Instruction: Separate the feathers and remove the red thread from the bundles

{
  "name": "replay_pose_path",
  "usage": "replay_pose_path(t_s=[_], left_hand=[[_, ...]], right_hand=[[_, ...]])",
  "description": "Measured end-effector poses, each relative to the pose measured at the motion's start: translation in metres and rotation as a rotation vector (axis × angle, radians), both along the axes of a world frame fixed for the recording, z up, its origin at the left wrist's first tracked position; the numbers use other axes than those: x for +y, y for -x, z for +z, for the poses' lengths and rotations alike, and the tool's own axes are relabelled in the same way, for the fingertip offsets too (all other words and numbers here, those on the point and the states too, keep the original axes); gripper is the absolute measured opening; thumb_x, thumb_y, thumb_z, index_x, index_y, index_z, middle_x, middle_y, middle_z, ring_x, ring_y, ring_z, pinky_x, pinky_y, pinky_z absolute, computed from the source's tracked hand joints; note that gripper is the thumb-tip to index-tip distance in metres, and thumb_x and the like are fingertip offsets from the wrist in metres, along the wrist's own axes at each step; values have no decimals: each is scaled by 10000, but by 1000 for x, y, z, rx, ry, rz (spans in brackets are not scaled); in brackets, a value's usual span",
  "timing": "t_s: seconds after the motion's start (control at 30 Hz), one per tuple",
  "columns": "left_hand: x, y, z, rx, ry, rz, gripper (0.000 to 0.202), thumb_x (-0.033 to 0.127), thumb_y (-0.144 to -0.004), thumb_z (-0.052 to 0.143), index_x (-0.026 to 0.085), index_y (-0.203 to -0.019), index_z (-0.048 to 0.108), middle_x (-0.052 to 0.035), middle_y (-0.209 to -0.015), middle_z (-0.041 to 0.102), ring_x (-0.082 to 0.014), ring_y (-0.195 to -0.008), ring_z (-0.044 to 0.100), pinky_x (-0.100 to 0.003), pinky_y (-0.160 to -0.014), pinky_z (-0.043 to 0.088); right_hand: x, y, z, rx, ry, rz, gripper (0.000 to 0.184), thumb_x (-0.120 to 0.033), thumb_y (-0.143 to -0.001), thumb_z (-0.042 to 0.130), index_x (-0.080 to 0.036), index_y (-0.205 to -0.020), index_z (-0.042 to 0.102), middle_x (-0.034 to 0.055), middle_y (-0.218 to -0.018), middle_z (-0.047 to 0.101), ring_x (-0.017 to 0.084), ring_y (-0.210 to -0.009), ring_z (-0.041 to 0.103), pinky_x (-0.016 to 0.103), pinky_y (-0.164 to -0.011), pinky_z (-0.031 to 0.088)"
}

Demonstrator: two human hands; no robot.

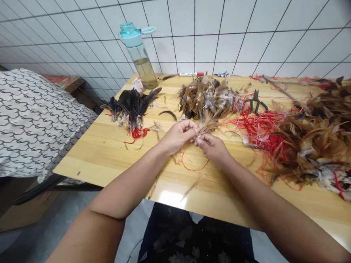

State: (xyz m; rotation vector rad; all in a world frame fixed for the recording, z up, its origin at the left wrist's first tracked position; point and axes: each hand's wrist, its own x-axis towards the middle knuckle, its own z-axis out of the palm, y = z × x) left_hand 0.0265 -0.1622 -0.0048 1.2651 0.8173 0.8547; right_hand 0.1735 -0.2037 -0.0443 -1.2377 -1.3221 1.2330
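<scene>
My left hand (180, 136) and my right hand (214, 145) meet over the middle of the table, both with fingers pinched closed. Between them is a small bunch of light brown feathers (208, 123), its quill ends at my left fingertips. A thin red string (195, 169) loops down onto the tabletop from my fingers, and my right hand pinches it close to the quills. The fingers partly hide where string and quills meet. Just behind lies a larger pile of brown feathers (204, 94). Red strings (259, 122) lie tangled to the right of my right hand.
Black feathers (132, 106) tied with red string lie at left, before a water bottle (143, 62). Pliers (256, 102), a red-capped marker (190, 74) and a stick (282, 89) lie toward the tiled wall. A large heap of brown feathers (321, 134) covers the table's right side.
</scene>
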Motion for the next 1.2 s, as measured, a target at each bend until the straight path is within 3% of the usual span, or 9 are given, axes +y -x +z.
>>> replay_pose_path(t_s=[0.1, 0.23, 0.4, 0.53, 0.67, 0.8, 0.93, 1.2], left_hand=[[0, 1, 0, 133, -151, 65, 164, 265, -764, 656, 141, -790, 551, 29, -666, 538, -60, -581, 473, -191, -572, 370], [1, 4, 0, 312, -338, 48, 131, 264, -796, 607, 144, -816, 558, 12, -721, 557, -76, -632, 479, -200, -599, 368], [-1, 5, -4, 340, -409, -110, 102, 247, -801, 589, 151, -809, 553, 26, -689, 530, -71, -599, 441, -198, -570, 335], [-2, 5, -6, 319, -390, -193, 103, 247, -810, 589, 154, -801, 545, 3, -718, 575, -81, -626, 491, -199, -583, 359], [-1, 4, -7, 266, -329, -225, 114, 247, -815, 596, 145, -812, 544, -17, -749, 609, -84, -657, 540, -194, -598, 384], [-1, 1, -7, 216, -190, -162, 98, 200, -795, 607, 134, -810, 536, -1, -700, 601, -55, -584, 522, -171, -555, 374], [-3, -3, -4, 172, -81, -89, 103, 168, -770, 626, 128, -786, 531, 15, -654, 590, -40, -531, 507, -161, -519, 372], [-7, -8, 1, -12, 101, 14, 66, 93, -750, 610, 113, -726, 552, 17, -595, 587, -50, -526, 534, -175, -532, 416]], right_hand=[[0, -1, 0, 21, -24, -101, 137, -335, -767, 613, -218, -723, 558, -20, -641, 522, 132, -590, 456, 267, -584, 366], [-2, -7, 4, -231, -255, -264, 80, -260, -819, 547, -213, -855, 600, 30, -810, 597, 158, -702, 515, 298, -675, 416], [0, -15, 12, -468, -416, -203, 205, -178, -814, 536, -216, -977, 654, 43, -832, 601, 185, -775, 552, 319, -734, 441], [6, -20, 9, -505, -434, -100, 175, -146, -801, 537, -216, -887, 672, 52, -852, 630, 195, -811, 577, 322, -754, 449], [7, -22, 10, -581, -473, -116, 146, -157, -823, 518, -213, -779, 646, 53, -819, 618, 200, -824, 570, 322, -756, 438], [0, -19, 16, -769, -480, -151, 193, -160, -863, 466, -209, -802, 641, 62, -849, 607, 188, -783, 549, 293, -669, 393], [-7, -15, 20, -1042, -543, -175, 224, -179, -899, 442, -216, -849, 657, 55, -870, 606, 156, -673, 486, 291, -559, 270], [-11, -13, 23, -1201, -761, -181, 323, -262, -978, 347, -216, -889, 654, 62, -749, 577, 169, -710, 471, 322, -609, 254]])
